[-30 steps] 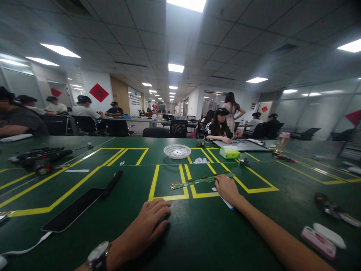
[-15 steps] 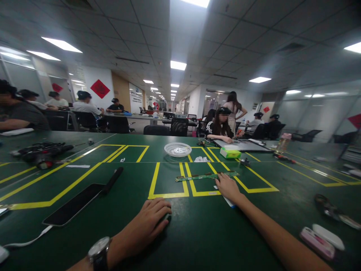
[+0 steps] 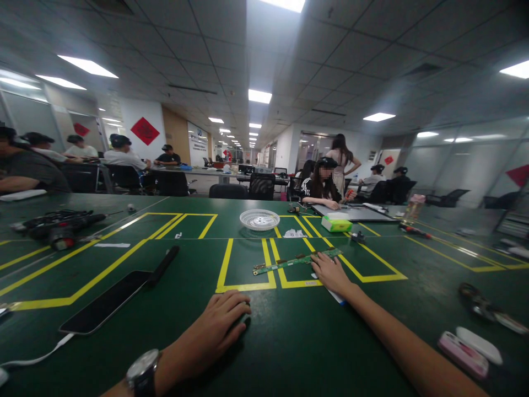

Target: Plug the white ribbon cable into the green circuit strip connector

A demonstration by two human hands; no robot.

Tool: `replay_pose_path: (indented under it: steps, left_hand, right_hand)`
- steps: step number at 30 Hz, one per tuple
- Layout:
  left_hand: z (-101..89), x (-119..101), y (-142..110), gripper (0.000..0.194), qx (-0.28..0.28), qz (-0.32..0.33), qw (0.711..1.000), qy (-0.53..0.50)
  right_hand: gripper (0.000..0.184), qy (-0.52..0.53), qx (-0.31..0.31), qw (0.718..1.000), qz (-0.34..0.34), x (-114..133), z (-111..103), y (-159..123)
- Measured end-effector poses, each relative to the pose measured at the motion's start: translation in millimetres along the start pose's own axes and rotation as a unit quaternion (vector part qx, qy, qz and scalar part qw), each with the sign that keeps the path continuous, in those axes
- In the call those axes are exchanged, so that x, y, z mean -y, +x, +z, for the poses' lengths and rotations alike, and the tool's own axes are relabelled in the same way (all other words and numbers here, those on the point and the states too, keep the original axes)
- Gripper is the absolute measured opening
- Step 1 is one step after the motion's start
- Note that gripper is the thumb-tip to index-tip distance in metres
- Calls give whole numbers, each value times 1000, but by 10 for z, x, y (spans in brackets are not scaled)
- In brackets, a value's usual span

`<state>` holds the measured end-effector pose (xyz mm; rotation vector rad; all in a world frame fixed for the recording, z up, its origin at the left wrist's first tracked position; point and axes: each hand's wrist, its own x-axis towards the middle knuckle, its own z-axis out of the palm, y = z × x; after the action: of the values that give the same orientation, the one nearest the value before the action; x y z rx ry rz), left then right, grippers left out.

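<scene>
A long, narrow green circuit board (image 3: 285,263) lies slantwise over the yellow tape lines, its left end nearer me. My right hand (image 3: 329,271) has its fingertips closed on the board right of its middle, hiding part of its lower edge. Under that hand and wrist, a white and blue piece (image 3: 335,296) shows partly. My left hand (image 3: 227,314) rests on the green table (image 3: 281,347), fingers loosely bent and the thumb apart, with nothing in it. A wristwatch (image 3: 143,368) is on the left wrist.
A white round basket (image 3: 259,219) stands beyond the board, near a green tissue pack (image 3: 336,224). A phone (image 3: 107,300) with a cable lies left, and a power tool (image 3: 61,226) beyond it. An open pink-and-white case (image 3: 469,353) is at right. Across the table sits a person (image 3: 322,184).
The circuit board has shifted slightly left and turned, its left end coming nearer me. My right hand has moved a little left with it. My left hand stays in place.
</scene>
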<state>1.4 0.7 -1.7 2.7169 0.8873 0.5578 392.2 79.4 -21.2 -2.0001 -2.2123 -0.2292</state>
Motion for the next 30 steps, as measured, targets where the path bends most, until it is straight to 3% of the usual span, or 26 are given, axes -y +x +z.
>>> replay_pose_path:
  steps: [5,7,12,15,21,24,30]
  left_hand:
    - [37,60,-24,29,-20,-16,1000,-1]
    - [48,67,-32,31,-26,-20,999,1]
    - [57,50,-40,34,-39,-22,999,10]
    - [59,48,-35,35,-40,-22,999,13]
    - [88,82,-48,35,-44,-18,999,17]
    - [60,52,-47,44,-15,15,1000,16]
    - [-74,-110,35,65,120,141,983,-9]
  right_hand:
    - [46,50,12,991,-125,0,-20,14]
    - [44,53,-11,985,-165,7,-20,24]
    - [35,55,-90,980,-170,33,-30,34]
    - [35,62,-57,979,-184,50,-82,23]
    - [50,98,32,947,-304,179,-286,-46]
    - [49,107,-4,955,-275,255,-340,-97]
    - [45,105,-62,973,-197,266,-289,-125]
